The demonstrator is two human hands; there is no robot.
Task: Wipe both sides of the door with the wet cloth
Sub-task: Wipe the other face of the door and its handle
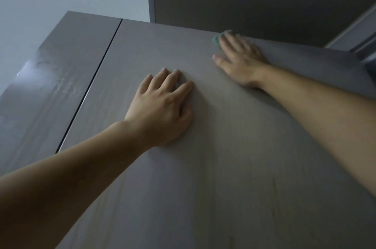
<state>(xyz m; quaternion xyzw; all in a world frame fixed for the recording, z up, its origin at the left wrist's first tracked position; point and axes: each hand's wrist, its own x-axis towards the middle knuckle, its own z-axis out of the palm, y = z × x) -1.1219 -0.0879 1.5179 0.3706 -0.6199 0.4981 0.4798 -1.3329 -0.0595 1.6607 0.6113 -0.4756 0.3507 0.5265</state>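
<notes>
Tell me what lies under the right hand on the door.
A green cloth is pressed against the door under the right hand; only its edge peeks out beyond the hand. The rest is covered, so its size and folding cannot be seen.

Left hand [162, 104] flat on grey door [223, 167]. Right hand [238, 59], at its 1 o'clock, blurred, fingers straight, presses green cloth [217, 38] near door's top edge.
</notes>
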